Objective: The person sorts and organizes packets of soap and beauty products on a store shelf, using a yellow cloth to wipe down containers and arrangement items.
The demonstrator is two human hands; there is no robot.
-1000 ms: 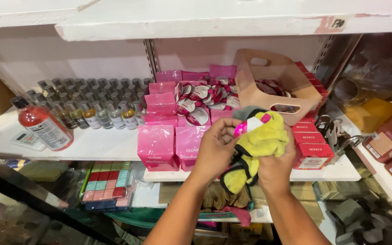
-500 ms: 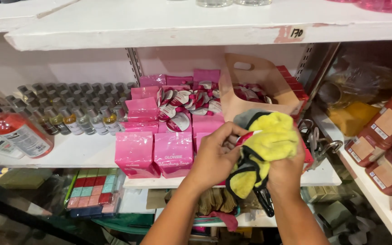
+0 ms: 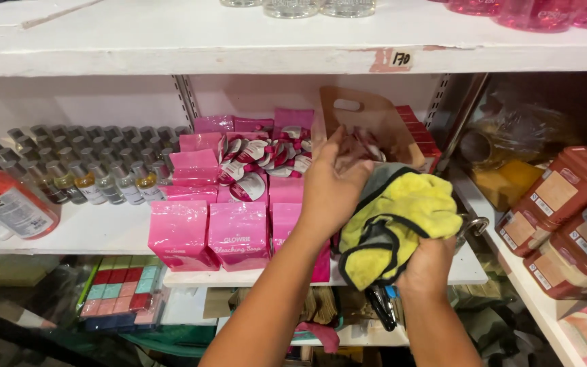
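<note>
Hands: right hand (image 3: 426, 268) clenched under yellow cloth (image 3: 402, 217), bunching it; left hand (image 3: 331, 187) grasping its grey edge.
Shelf (image 3: 90, 234): pink boxes (image 3: 212, 234) lined up lower centre, fronts out.

Both hands, left hand (image 3: 331, 187) and right hand (image 3: 426, 268), clutch a yellow cloth (image 3: 399, 221) before pink boxes (image 3: 212, 234).

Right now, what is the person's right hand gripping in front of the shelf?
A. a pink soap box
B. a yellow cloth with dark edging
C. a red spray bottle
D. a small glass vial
B: the right hand is closed around the bunched yellow cloth, while the left hand rests against the cloth's upper edge.
</note>
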